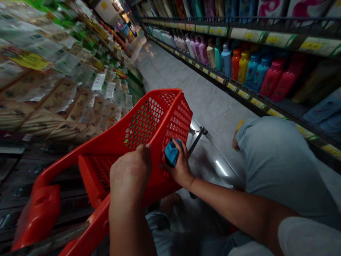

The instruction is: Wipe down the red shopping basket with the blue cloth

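Observation:
A red plastic shopping basket (148, 121) on a wheeled frame lies tipped in front of me in a shop aisle. My left hand (131, 172) grips its rim, fingers curled over the edge. My right hand (179, 167) is closed on a blue cloth (171, 153), pressed against the basket's perforated side wall. My right knee (272, 158) in light grey cloth is bent over the tiled floor (203, 97).
A shelf of packaged goods (54, 83) runs along the left. On the right, shelves hold coloured bottles (241, 65) with price tags along the edges. The aisle stretches away ahead. A metal frame part with a wheel (200, 132) lies on the floor beside the basket.

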Available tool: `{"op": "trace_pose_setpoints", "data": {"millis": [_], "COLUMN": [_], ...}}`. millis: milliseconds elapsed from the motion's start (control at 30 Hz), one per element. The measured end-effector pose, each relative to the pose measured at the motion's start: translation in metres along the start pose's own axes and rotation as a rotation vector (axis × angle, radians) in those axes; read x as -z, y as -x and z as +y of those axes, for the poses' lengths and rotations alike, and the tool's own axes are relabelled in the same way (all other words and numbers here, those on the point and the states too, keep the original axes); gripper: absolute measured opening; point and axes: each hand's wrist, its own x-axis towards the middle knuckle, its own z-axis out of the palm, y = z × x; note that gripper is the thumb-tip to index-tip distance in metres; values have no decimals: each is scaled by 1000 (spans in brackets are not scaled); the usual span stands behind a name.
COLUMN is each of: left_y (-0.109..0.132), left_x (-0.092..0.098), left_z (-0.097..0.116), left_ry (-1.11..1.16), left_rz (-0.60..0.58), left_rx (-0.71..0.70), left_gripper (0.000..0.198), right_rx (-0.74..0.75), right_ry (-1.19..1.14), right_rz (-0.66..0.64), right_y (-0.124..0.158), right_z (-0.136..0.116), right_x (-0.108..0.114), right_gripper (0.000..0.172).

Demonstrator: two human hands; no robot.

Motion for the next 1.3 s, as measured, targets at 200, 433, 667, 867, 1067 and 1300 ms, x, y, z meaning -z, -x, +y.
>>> {"op": "trace_pose_setpoints", "data": {"millis": [200,433,667,867,1067,1300], "left_y": [0,5,10,12,12,13], "left_x": [-3,-8,-13,-22,-29,-51], "left_z": [-2,-5,-9,-18,-26,-50], "left_ry": [-23,-89,-156,-158,-161,-113], "left_rz": [-2,46,76,113,169,343], "left_rx": [-6,-69,-118,-145,-159,-257], "left_gripper": [54,45,42,42,42,45], "right_rx": [99,-56,-30,-156,242,129], "right_ry": [-82,-110,-60,-37,3,-9], "right_rz": [-7,336,440,500,291,457], "right_y": [-20,-79,-128,-109,-51,-59], "right_z": [37,26,34,52,19,32], "right_x": [10,3,19,19,18,30], "right_gripper": [42,28,24,18,33,31]}}
